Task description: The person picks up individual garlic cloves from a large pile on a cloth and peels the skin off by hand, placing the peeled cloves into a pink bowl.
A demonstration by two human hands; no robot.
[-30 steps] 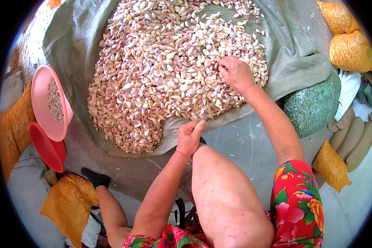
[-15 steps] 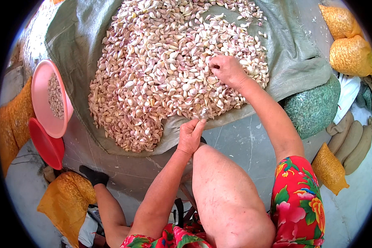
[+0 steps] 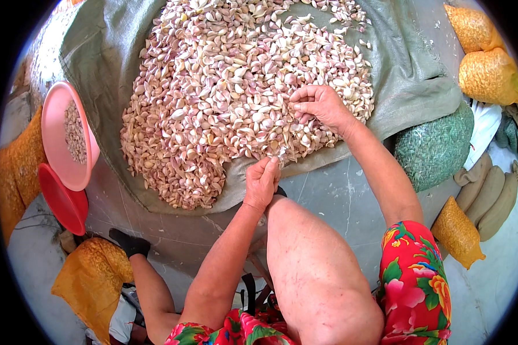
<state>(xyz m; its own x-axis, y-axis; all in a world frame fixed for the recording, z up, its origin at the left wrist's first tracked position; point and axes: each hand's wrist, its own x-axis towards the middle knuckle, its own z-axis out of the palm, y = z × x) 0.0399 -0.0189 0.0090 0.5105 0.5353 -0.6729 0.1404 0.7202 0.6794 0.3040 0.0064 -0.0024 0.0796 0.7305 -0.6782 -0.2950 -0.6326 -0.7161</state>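
Garlic cloves (image 3: 213,86) lie under a half-open right hand (image 3: 323,108); left hand (image 3: 262,183) pinched closed; whether either holds any, I can't tell.

Near frame centre, the left grip (image 3: 261,184) seems pinched closed; upper right of it, the right grip (image 3: 327,109) spreads loosely.

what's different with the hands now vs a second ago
The right hand has shifted slightly left and closer in over the garlic pile, and its thumb and forefinger have parted; whether it let anything go cannot be seen. The left hand stays closed at the pile's near edge; the pink basin stays put.
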